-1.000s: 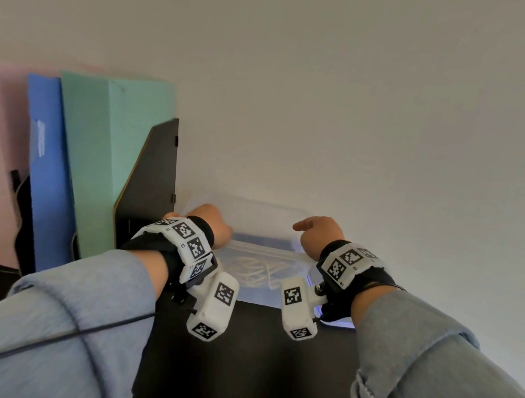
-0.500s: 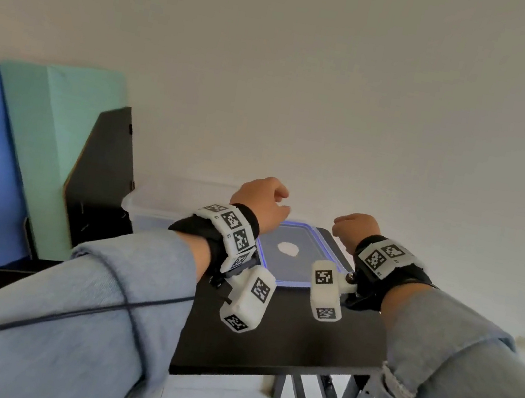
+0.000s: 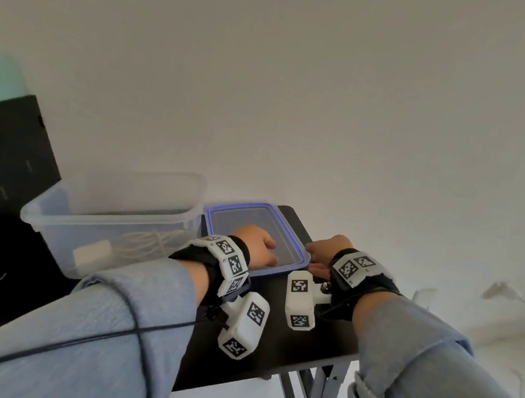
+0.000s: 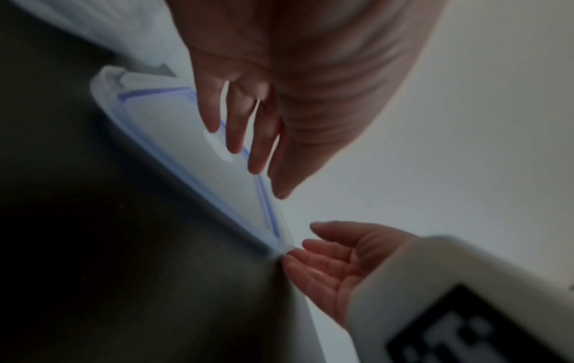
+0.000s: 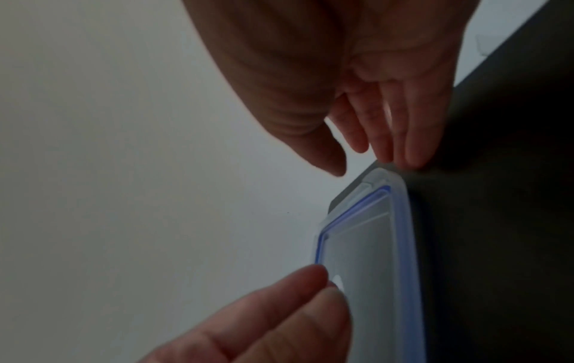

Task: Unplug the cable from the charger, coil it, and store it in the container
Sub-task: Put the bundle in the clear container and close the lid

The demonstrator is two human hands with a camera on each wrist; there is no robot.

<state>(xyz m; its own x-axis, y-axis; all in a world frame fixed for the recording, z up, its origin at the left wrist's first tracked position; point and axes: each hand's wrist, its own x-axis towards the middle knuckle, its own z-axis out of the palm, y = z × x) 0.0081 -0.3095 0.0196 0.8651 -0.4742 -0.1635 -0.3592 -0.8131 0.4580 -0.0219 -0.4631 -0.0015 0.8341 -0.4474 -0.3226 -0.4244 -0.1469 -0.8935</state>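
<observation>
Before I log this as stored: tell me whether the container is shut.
Open. The container has no lid on it; the lid lies flat on the table beside it, with the cable inside.

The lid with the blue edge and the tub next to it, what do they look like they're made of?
Lid: apparently frosted translucent plastic, the dark table showing faintly through; the blue strip looks like a rubbery seal, unconfirmed.
Tub: clear, slightly cloudy plastic with a glossy rim; the white cable is visible through its wall.
</observation>
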